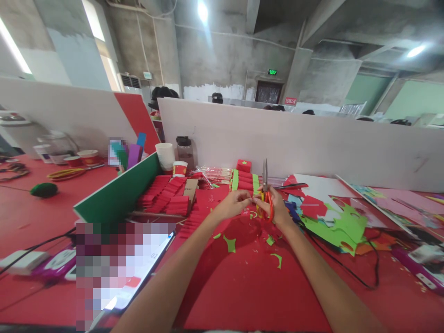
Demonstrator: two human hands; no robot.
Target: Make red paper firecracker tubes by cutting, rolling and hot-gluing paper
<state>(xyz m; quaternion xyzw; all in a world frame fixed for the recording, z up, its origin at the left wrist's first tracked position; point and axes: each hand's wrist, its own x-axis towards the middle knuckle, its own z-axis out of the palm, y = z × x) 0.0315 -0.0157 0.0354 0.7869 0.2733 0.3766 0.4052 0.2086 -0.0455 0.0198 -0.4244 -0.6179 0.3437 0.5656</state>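
Both forearms reach out over the red desk (pixel 243 286), and the hands meet at its middle, in front of the far white partition (pixel 312 138). The right hand (pixel 277 208) is clamped on the orange handles of the scissors (pixel 265 180), which stand nearly upright with the blades pointing up and away. The left hand (pixel 236 203) lies just left of them, touching the right hand, with its fingertips pinched together; what they pinch is too small to tell. Green scraps (pixel 229 243) lie scattered on the desk near and below the hands. Just behind the hands is a row of red rolls (pixel 244 180) with green bands. To the left, stacks of red pieces (pixel 166 194) lie beside a slanting green board (pixel 118 194). At the far end of that board stand a white cup (pixel 164 155), a small red cup (pixel 179 169) and a dark bottle (pixel 185 150). To the right lies a cut green sheet (pixel 340 224) on red and white paper. A black cable (pixel 347 268) runs from near the right wrist toward the right edge.
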